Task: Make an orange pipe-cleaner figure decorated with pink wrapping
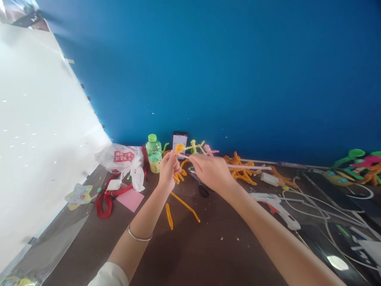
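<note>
My left hand [169, 170] is closed on an orange pipe-cleaner figure; its coiled head [179, 148] rises above my fingers and orange strands hang below. My right hand [210, 171] pinches a long pale pink pipe cleaner [250, 167]. One end of it reaches the figure just under the head, and the other sticks out to the right. On the desk beneath my hands lie a straight orange pipe cleaner [187, 207] and a short folded one [169, 216]. Dark-handled scissors [203, 190] rest partly hidden below my right hand.
Behind my hands stand a phone [180, 139], a green-capped bottle [154, 155] and small yellow [194, 147] and pink figures [209, 150]. Leftward are a plastic bag [122, 157] and pink paper notes [130, 200]. A glue gun [276, 208] and white cables [315, 214] lie right, before a blue wall.
</note>
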`<state>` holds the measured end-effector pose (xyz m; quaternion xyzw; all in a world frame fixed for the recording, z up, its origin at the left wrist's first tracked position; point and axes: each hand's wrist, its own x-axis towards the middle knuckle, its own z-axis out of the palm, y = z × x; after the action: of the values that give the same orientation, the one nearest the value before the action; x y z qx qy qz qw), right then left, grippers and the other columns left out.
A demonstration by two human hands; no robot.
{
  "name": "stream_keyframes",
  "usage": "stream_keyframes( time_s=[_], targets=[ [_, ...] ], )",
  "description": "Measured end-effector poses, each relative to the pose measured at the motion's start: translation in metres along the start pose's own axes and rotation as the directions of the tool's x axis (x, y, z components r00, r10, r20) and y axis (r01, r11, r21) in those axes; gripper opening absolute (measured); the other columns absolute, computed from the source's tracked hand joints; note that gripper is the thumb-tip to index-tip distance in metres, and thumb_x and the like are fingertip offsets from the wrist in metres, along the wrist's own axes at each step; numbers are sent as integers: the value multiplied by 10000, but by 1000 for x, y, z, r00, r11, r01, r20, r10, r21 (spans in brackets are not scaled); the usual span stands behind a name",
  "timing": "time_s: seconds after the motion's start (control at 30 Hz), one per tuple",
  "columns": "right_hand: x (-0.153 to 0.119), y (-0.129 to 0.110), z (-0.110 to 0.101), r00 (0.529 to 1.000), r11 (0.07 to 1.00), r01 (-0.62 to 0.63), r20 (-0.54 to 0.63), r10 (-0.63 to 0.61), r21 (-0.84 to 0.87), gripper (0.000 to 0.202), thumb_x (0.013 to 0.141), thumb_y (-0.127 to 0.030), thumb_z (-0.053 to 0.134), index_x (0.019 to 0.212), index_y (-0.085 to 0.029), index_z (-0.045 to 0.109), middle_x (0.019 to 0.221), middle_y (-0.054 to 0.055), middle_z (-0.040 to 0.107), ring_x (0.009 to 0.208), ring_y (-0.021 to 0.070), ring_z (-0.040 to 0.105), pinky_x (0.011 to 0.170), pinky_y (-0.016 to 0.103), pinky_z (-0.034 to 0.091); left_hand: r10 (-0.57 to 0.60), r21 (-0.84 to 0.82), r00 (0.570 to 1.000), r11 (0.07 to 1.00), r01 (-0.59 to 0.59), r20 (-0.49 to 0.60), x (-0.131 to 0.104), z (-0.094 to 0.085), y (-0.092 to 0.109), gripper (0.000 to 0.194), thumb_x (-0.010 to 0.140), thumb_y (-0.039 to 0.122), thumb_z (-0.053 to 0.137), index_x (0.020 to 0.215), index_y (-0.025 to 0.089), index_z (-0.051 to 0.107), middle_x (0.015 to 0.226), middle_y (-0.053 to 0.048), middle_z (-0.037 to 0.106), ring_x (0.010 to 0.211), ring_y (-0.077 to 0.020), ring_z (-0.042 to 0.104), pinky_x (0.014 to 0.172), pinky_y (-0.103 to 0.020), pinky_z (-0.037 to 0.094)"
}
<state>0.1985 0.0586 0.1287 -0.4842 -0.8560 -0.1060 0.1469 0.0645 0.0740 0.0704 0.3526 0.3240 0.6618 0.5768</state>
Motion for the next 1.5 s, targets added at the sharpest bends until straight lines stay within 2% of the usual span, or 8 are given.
stream_keyframes(
  time_s=[0.23, 0.43, 0.6, 0.8, 1.0, 1.13, 1.23, 1.5],
  targets=[
    [0, 6, -2, 999, 1000, 17, 31, -17, -11, 319, 870, -203, 297, 917, -186, 611, 723, 52, 665, 563, 149, 543, 501, 242, 262, 80, 157, 996, 985, -74, -31, 3, -6, -2, 333, 719, 489, 551, 656, 179, 451, 466, 77, 350, 364, -29, 269, 363, -171, 243],
    [3, 3, -5, 988, 986, 142, 81, -135, -90, 278, 824, -139, 374, 990, -168, 594, 760, 54, 665, 587, 157, 544, 496, 262, 235, 22, -39, 998, 999, -25, -56, 7, 0, -4, 332, 733, 446, 565, 605, 163, 446, 462, 70, 358, 375, -28, 290, 393, -167, 299],
    [6, 19, 1, 993, 989, 113, 29, -111, -95, 256, 847, -129, 370, 854, -168, 623, 770, 58, 649, 711, 175, 533, 600, 281, 277, -247, -65, 947, 962, 265, 206, 0, -17, 5, 231, 735, 369, 589, 746, 142, 543, 509, 52, 411, 432, -49, 381, 484, -200, 396],
    [1, 31, 16, 955, 958, 272, -102, -280, -91, 290, 823, -64, 371, 966, -162, 603, 876, 82, 627, 878, 204, 510, 805, 352, 282, -344, 116, 865, 939, 325, 365, -12, -33, 19, 206, 742, 335, 591, 733, 136, 538, 524, 54, 352, 432, -40, 332, 433, -181, 327],
    [-34, 7, 30, 901, 987, 142, -421, -101, 69, 284, 829, -134, 395, 1056, -201, 551, 1028, 91, 586, 971, 220, 489, 817, 365, 316, -55, 42, 981, 998, 48, 188, -16, -32, 24, 233, 774, 389, 542, 727, 162, 523, 497, 85, 189, 392, -28, 185, 377, -156, 209],
    [-62, -22, 62, 981, 960, 194, -58, -186, 201, 211, 825, -125, 376, 861, -168, 580, 753, 55, 591, 711, 166, 513, 681, 304, 343, 46, -1, 995, 999, -46, 89, -10, -41, 28, 241, 778, 392, 536, 695, 167, 512, 498, 79, 210, 391, -29, 208, 384, -158, 242],
    [-77, -37, 89, 975, 975, 101, 177, -136, 196, 178, 814, -131, 393, 847, -160, 566, 788, 65, 576, 738, 179, 508, 692, 308, 337, 46, -18, 996, 999, -45, 78, -6, -47, 30, 219, 774, 370, 548, 715, 159, 534, 506, 72, 252, 400, -29, 243, 393, -156, 255],
    [-80, -29, 118, 945, 984, -2, 321, -57, 178, 307, 719, 29, 379, 887, -153, 561, 936, 81, 566, 820, 187, 501, 729, 298, 339, -4, -152, 996, 988, 18, 89, -3, -50, 39, 210, 795, 321, 496, 799, 131, 584, 519, 42, 377, 428, -48, 330, 428, -176, 312]
  ],
)
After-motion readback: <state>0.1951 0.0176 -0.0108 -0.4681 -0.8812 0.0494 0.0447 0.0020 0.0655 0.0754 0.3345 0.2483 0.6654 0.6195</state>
